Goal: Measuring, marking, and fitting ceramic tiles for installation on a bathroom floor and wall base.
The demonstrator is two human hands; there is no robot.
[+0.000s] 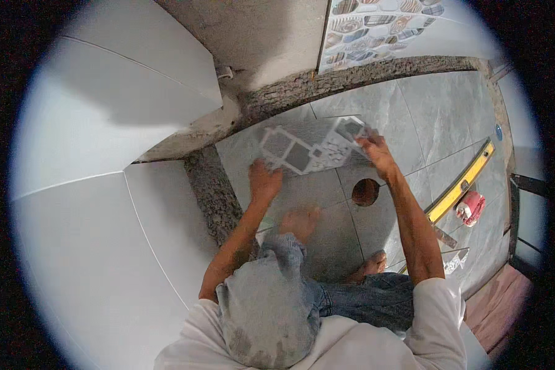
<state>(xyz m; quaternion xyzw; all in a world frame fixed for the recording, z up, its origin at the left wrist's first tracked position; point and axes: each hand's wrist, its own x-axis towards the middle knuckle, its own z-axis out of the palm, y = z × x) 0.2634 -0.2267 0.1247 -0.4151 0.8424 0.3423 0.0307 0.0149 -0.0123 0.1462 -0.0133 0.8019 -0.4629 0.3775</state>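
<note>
A long patterned tile strip [302,150] with grey squares and white borders is raised over the grey floor tiles, slightly blurred. My left hand [266,180] has its fingers curled at the strip's left end. My right hand [376,152] grips the right end, fingertips over its face. Below the strip, between my arms, is a dark round hole [365,191] in the floor tiling. My bare feet are on the tiles beneath me.
A yellow spirit level [459,182] lies at right beside a red-and-white bundle [470,208]. Large white wall tiles [98,98] stand at left. A rough cement gap [209,197] edges the floor tiles. A pebble-patterned wall tile [382,28] is at top.
</note>
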